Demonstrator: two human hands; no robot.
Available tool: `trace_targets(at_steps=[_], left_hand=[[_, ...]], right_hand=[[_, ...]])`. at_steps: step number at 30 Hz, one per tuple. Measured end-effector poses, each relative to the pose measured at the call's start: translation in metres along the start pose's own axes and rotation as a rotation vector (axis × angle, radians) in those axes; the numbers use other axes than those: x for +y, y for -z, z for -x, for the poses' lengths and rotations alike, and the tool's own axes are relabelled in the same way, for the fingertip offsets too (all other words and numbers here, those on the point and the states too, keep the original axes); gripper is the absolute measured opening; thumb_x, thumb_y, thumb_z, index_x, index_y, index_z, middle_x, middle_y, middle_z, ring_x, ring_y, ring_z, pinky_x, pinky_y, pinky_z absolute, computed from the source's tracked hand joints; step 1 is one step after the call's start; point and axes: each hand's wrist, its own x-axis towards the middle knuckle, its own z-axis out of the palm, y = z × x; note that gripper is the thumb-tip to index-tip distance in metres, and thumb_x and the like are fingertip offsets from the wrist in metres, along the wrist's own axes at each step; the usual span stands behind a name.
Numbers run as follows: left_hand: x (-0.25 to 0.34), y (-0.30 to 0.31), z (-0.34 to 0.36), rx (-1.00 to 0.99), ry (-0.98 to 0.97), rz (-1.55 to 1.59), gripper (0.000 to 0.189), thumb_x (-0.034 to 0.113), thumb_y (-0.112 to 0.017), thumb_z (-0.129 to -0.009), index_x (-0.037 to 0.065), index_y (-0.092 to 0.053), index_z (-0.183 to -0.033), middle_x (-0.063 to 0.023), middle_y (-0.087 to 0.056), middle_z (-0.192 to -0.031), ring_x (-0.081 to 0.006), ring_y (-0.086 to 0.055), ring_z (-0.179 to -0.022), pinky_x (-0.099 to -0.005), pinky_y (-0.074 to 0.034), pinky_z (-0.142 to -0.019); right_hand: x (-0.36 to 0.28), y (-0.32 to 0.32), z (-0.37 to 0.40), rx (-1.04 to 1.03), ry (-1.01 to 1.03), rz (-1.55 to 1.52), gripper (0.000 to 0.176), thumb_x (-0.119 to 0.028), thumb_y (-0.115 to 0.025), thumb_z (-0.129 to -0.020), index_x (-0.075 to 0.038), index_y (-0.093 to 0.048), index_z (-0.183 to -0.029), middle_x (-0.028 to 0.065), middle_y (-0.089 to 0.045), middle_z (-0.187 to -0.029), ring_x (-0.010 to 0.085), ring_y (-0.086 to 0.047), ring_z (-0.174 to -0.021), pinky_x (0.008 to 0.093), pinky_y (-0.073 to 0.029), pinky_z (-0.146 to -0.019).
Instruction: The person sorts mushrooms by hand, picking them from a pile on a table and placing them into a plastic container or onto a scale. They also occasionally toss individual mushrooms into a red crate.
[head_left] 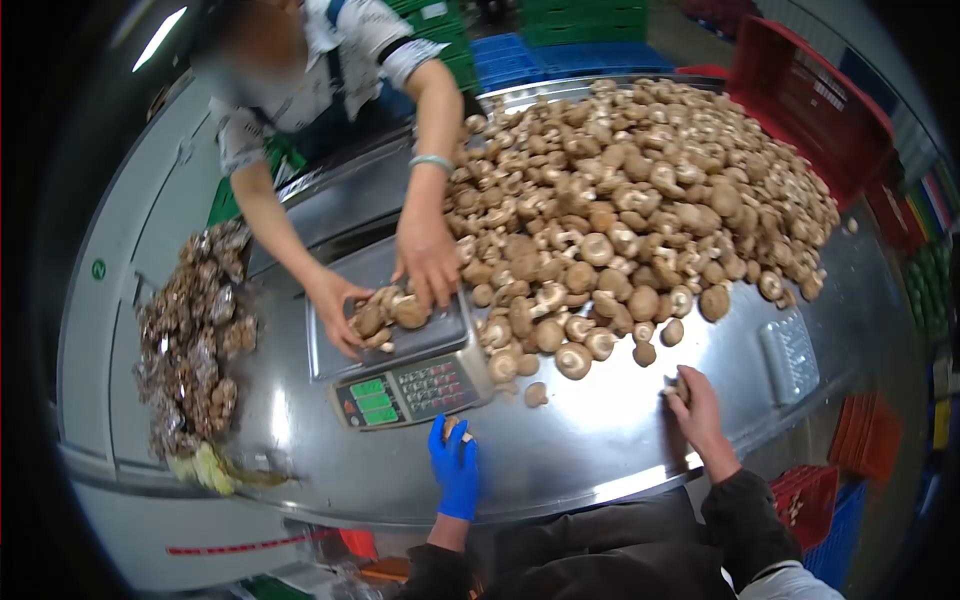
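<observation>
My left hand (456, 478), in a blue glove, is closed on a shiitake mushroom (452, 428) just below the scale's front edge. My right hand (697, 412), bare, is pinched around another mushroom, mostly hidden by the fingers, over the steel table (560, 455). Beyond both hands lies a large heap of shiitake mushrooms (640, 220). One loose mushroom (536, 394) rests on the steel between the heap and my left hand. The digital scale (415, 392) has a lit green display. On its pan, a co-worker's two hands (428, 262) gather several mushrooms (385, 312).
Clear bags of mushrooms (195, 340) pile up at the table's left end. A clear plastic tray (790, 357) lies to the right. A red crate (815, 110) leans by the heap's far right edge. Below right stands a red basket (808, 505).
</observation>
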Motion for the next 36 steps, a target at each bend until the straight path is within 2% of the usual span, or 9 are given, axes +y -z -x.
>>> trace_targets(at_steps=[3, 5, 7, 10, 11, 14, 20, 29, 36], left_hand=[[0.039, -0.026, -0.012, -0.084, -0.184, 0.042, 0.039, 0.010, -0.064, -0.085, 0.007, -0.060, -0.124, -0.0198, -0.040, -0.144, -0.0359, -0.043, -0.129, -0.0410, -0.036, -0.107], [0.083, -0.046, -0.034, -0.118, -0.237, 0.072, 0.044, 0.016, -0.064, -0.087, 0.007, -0.056, -0.129, -0.0214, -0.037, -0.145, -0.0380, -0.041, -0.131, -0.0435, -0.035, -0.107], [0.107, -0.064, -0.044, -0.148, -0.288, 0.104, 0.050, 0.022, -0.063, -0.088, 0.008, -0.051, -0.135, -0.0230, -0.034, -0.147, -0.0402, -0.038, -0.132, -0.0460, -0.034, -0.107], [0.099, -0.099, -0.071, -0.145, -0.338, -0.242, 0.089, 0.054, -0.068, -0.079, 0.015, -0.031, -0.150, -0.0217, -0.014, -0.156, -0.0411, -0.009, -0.144, -0.0561, -0.005, -0.114], [0.102, -0.106, -0.076, -0.127, -0.369, -0.230, 0.089, 0.054, -0.068, -0.079, 0.015, -0.031, -0.150, -0.0217, -0.014, -0.156, -0.0411, -0.009, -0.144, -0.0561, -0.005, -0.114], [0.098, -0.130, -0.077, -0.196, -0.240, -0.383, 0.103, 0.064, -0.070, -0.070, 0.015, -0.029, -0.150, -0.0250, -0.007, -0.157, -0.0391, -0.002, -0.147, -0.0639, 0.005, -0.110], [0.140, -0.140, -0.087, -0.298, -0.154, -0.471, 0.113, 0.073, -0.067, -0.066, 0.017, -0.021, -0.153, -0.0293, 0.004, -0.156, -0.0374, 0.003, -0.147, -0.0641, 0.010, -0.109], [0.123, -0.136, -0.084, -0.237, -0.283, -0.540, 0.107, 0.068, -0.065, -0.070, 0.011, -0.024, -0.151, -0.0295, -0.005, -0.155, -0.0360, -0.003, -0.147, -0.0648, 0.003, -0.110], [0.116, -0.101, -0.075, -0.044, -0.373, -0.024, 0.093, 0.027, -0.078, -0.074, 0.001, -0.027, -0.147, -0.0181, -0.033, -0.150, -0.0324, -0.030, -0.140, -0.0456, -0.013, -0.117]], right_hand=[[-0.019, -0.022, -0.027, -0.106, -0.308, -0.507, 0.058, -0.012, -0.070, -0.084, -0.002, -0.045, -0.136, 0.0165, -0.056, -0.128, 0.0316, -0.060, -0.109, 0.0398, -0.046, -0.097], [-0.058, -0.020, -0.048, -0.099, -0.269, -0.925, 0.071, -0.021, -0.071, -0.086, -0.002, -0.034, -0.144, 0.0187, -0.049, -0.137, 0.0285, -0.054, -0.119, 0.0400, -0.043, -0.102], [-0.069, -0.023, -0.063, -0.043, -0.046, -0.740, 0.077, -0.025, -0.070, -0.087, -0.002, -0.028, -0.146, 0.0217, -0.042, -0.143, 0.0298, -0.046, -0.129, 0.0393, -0.038, -0.106], [-0.061, 0.016, -0.057, 0.030, 0.165, -0.245, 0.076, -0.020, -0.072, -0.083, 0.000, -0.031, -0.144, 0.0256, -0.035, -0.145, 0.0379, -0.036, -0.135, 0.0394, -0.032, -0.111], [-0.040, 0.026, -0.051, 0.056, 0.165, -0.192, 0.077, -0.017, -0.074, -0.081, 0.001, -0.031, -0.143, 0.0255, -0.035, -0.146, 0.0389, -0.035, -0.135, 0.0399, -0.031, -0.112], [0.051, 0.068, -0.028, 0.316, -0.004, 0.178, 0.085, -0.011, -0.079, -0.070, 0.000, -0.034, -0.141, 0.0267, -0.031, -0.147, 0.0424, -0.029, -0.138, 0.0443, -0.025, -0.115], [0.173, 0.157, 0.022, 0.312, -0.344, 0.532, 0.096, -0.027, -0.084, -0.064, 0.008, -0.033, -0.138, 0.0283, -0.031, -0.146, 0.0430, -0.027, -0.138, 0.0448, -0.024, -0.115], [0.179, 0.171, 0.003, 0.259, -0.345, 0.429, 0.104, -0.032, -0.089, -0.050, 0.006, -0.040, -0.133, 0.0226, -0.048, -0.130, 0.0383, -0.043, -0.124, 0.0414, -0.034, -0.108], [0.130, 0.165, 0.010, 0.409, -0.212, 0.465, 0.087, -0.026, -0.081, -0.056, 0.004, -0.045, -0.130, 0.0245, -0.052, -0.124, 0.0400, -0.047, -0.118, 0.0441, -0.037, -0.104]])
